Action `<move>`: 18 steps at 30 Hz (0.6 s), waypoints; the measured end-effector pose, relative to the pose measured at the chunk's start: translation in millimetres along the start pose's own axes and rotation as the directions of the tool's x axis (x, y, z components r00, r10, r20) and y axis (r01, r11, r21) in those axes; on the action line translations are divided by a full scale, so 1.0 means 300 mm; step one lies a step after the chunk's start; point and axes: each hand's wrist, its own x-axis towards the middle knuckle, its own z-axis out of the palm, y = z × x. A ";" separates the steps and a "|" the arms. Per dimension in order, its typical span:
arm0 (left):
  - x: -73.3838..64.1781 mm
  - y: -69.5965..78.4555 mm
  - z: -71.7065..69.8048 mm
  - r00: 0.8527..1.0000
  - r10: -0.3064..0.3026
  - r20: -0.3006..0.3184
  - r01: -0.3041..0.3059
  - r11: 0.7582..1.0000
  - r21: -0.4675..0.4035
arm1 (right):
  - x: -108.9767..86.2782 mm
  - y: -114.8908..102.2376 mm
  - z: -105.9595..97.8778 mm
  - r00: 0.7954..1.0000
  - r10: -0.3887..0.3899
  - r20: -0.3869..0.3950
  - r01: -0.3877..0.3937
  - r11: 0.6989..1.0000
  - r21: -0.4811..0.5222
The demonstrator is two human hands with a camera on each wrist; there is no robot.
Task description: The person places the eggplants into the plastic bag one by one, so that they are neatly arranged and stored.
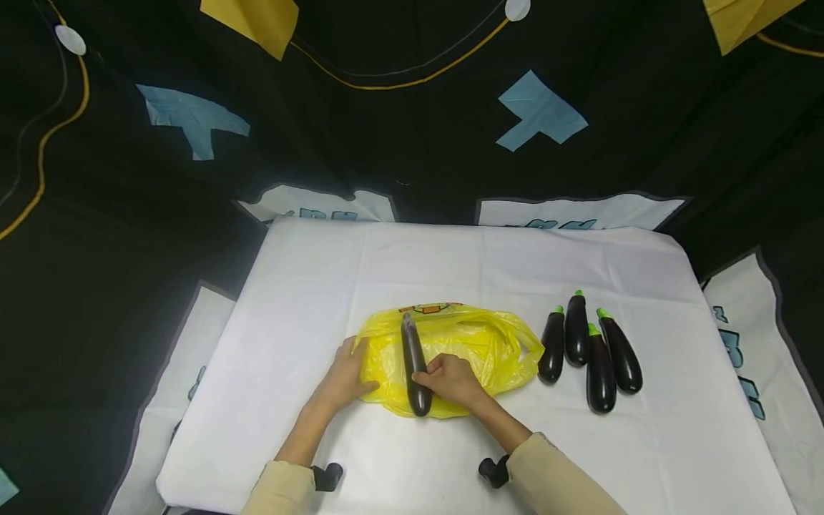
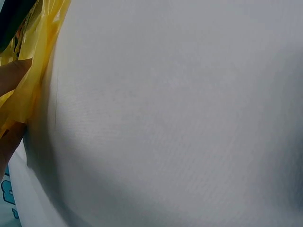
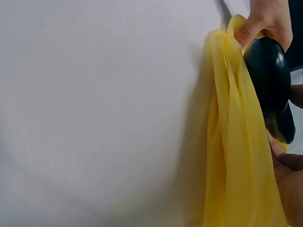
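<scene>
A yellow plastic bag (image 1: 496,350) lies in the middle of the white table. At its left side my left hand (image 1: 342,378) holds the edge, and in the left wrist view the thumb (image 2: 15,74) and a finger sit on either side of the thin plastic (image 2: 40,71). My right hand (image 1: 453,379) pinches a dark eggplant (image 1: 415,357) near its rounded lower end. The eggplant lies lengthwise over the bag, its narrow top looking greyish. From the right wrist, the glossy eggplant (image 3: 267,71) shows beside the hanging yellow folds.
Several dark eggplants with green stem ends (image 1: 600,372) lie grouped to the right of the bag. White cloth covers the table (image 1: 309,272). A black curtain (image 1: 399,150) with blue and yellow patches hangs behind it.
</scene>
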 end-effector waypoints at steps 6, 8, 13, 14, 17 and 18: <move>-0.004 0.007 -0.007 1.000 -0.018 0.009 0.018 1.000 -0.012 | 0.006 -0.013 0.028 1.000 -0.011 0.017 0.011 1.000 0.004; -0.005 0.008 -0.006 1.000 -0.022 0.011 0.022 1.000 -0.012 | 0.008 -0.018 0.036 1.000 -0.020 0.022 0.020 1.000 0.005; -0.002 0.006 0.000 0.999 -0.035 0.014 0.035 0.999 -0.001 | 0.017 -0.022 0.058 0.999 -0.041 0.018 0.041 0.999 0.002; -0.002 0.006 0.000 0.999 -0.033 0.014 0.033 0.999 0.003 | 0.019 -0.022 0.063 0.999 -0.046 0.016 0.046 0.999 0.002; -0.004 0.008 -0.002 0.999 -0.030 0.013 0.029 1.000 0.008 | 0.022 -0.027 0.079 0.999 -0.052 0.012 0.052 0.999 0.001; -0.005 0.008 -0.002 0.999 -0.030 0.013 0.030 1.000 0.008 | 0.023 -0.027 0.086 0.999 -0.052 0.010 0.052 0.999 -0.001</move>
